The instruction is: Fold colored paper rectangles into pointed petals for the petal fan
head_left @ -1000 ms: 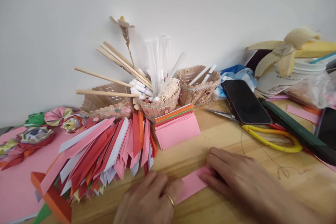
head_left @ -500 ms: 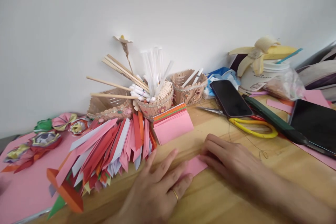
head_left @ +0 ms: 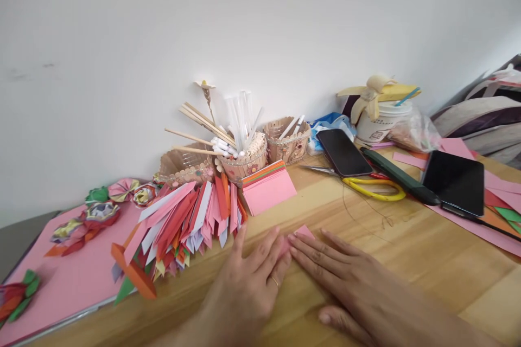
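A small piece of pink paper lies on the wooden table, mostly covered by my fingers. My left hand rests over its left part, fingers spread, with a ring on one finger. My right hand lies flat with fingers stretched out, their tips pressing on the paper close to the left fingertips. Just beyond the hands sits a stack of pink paper sheets with orange and green edges behind. Left of it are many folded paper strips in red, pink, white and orange.
Decorated wooden baskets hold sticks and white tubes by the wall. At right lie yellow-handled scissors, a phone, a green cutter and a black tablet-like device. Paper flowers sit on a pink sheet at left.
My right hand has gone from curled fingers at the paper's right end to lying flat with its fingertips on it, closer to my left hand. The view has shifted slightly.
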A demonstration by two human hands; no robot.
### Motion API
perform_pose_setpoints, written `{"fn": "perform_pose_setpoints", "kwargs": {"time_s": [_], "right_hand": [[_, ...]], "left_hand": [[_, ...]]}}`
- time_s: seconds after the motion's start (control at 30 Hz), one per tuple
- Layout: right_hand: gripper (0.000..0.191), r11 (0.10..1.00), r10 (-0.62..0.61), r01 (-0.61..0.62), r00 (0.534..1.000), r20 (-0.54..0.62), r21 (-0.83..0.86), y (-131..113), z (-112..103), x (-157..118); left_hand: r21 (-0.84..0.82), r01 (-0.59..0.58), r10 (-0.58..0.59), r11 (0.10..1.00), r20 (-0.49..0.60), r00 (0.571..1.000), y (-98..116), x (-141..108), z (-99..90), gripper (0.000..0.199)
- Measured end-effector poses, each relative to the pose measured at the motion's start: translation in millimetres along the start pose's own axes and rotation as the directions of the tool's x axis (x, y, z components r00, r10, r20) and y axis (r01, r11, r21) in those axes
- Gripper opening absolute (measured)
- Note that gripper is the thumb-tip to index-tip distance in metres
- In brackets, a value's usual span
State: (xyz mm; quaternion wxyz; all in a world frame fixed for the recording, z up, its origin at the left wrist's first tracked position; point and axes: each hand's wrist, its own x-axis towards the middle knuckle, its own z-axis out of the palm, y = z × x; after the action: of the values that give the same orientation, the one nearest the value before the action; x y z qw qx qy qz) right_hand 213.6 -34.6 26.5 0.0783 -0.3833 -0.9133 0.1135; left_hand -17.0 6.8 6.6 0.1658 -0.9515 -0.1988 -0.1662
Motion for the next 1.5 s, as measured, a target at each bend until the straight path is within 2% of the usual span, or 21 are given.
{"fn": "perform_pose_setpoints", "kwargs": {"time_s": [0.23, 0.37, 0.53, 0.6, 0.7, 0.8, 0.9, 1.0, 1.1, 1.2, 1.3, 1.5], "right_hand": [[0.057, 0.998, 0.016, -0.017, 1.0, -0.012, -0.052, -2.0, 2.5, 0.3], [0.056, 0.986, 0.042, -0.046, 0.999, -0.027, -0.158, 10.7, 8.1, -6.5], [0.059, 0.931, 0.102, -0.165, 0.974, -0.201, -0.326, 32.9, 12.5, -24.2], [0.065, 0.921, 0.076, -0.163, 0.966, -0.248, -0.353, 30.4, 12.4, -24.6], [0.073, 0.936, 0.025, -0.122, 0.959, -0.284, -0.329, 11.3, 11.2, -12.4], [0.077, 0.967, -0.034, -0.019, 0.978, -0.205, -0.255, -11.6, 10.6, 6.8], [0.074, 0.981, -0.051, 0.023, 0.988, -0.143, -0.195, -19.5, 12.0, 17.9], [0.063, 0.98, 0.0, -0.035, 0.985, -0.174, -0.194, -7.7, 13.9, 13.1], [0.056, 0.955, 0.028, -0.093, 0.974, -0.225, -0.282, 12.1, 13.3, -1.2], [0.057, 0.934, 0.025, -0.115, 0.965, -0.26, -0.337, 25.8, 11.1, -13.1], [0.054, 0.934, 0.034, -0.123, 0.965, -0.259, -0.336, 29.3, 9.9, -16.5], [0.053, 0.945, 0.079, -0.131, 0.98, -0.182, -0.298, 27.0, 9.0, -14.2]], "left_hand": [[0.058, 0.024, -0.018, 0.998, -0.101, 0.995, -1.1, -23.0, -12.4, 0.04], [0.057, 0.058, -0.051, 0.997, -0.115, 0.992, -1.6, -29.8, -13.3, 0.038], [0.066, 0.049, -0.038, 0.997, -0.157, 0.987, -0.2, -33.4, -7.4, 0.034], [0.094, 0.033, -0.018, 0.995, -0.158, 0.987, -0.7, -34.3, -6.5, 0.033], [0.131, -0.001, 0.016, 0.991, -0.108, 0.994, -1.6, -34.8, -8.7, 0.033], [0.147, -0.002, 0.012, 0.989, -0.069, 0.998, -1.4, -35.0, -11.7, 0.033], [0.152, 0.012, -0.003, 0.988, -0.058, 0.998, -0.7, -35.7, -12.1, 0.036], [0.142, 0.017, -0.009, 0.99, -0.056, 0.998, -0.5, -36.8, -10.9, 0.036], [0.144, 0.014, -0.008, 0.99, -0.043, 0.999, -0.9, -37.7, -10.5, 0.036], [0.143, -0.01, 0.016, 0.99, -0.04, 0.999, -1.7, -37.9, -10.9, 0.036], [0.119, -0.061, 0.065, 0.991, -0.031, 0.997, -3.1, -37.3, -11.6, 0.036], [0.141, -0.125, 0.129, 0.982, -0.017, 0.992, -4.7, -36.2, -15.9, 0.038]]}}
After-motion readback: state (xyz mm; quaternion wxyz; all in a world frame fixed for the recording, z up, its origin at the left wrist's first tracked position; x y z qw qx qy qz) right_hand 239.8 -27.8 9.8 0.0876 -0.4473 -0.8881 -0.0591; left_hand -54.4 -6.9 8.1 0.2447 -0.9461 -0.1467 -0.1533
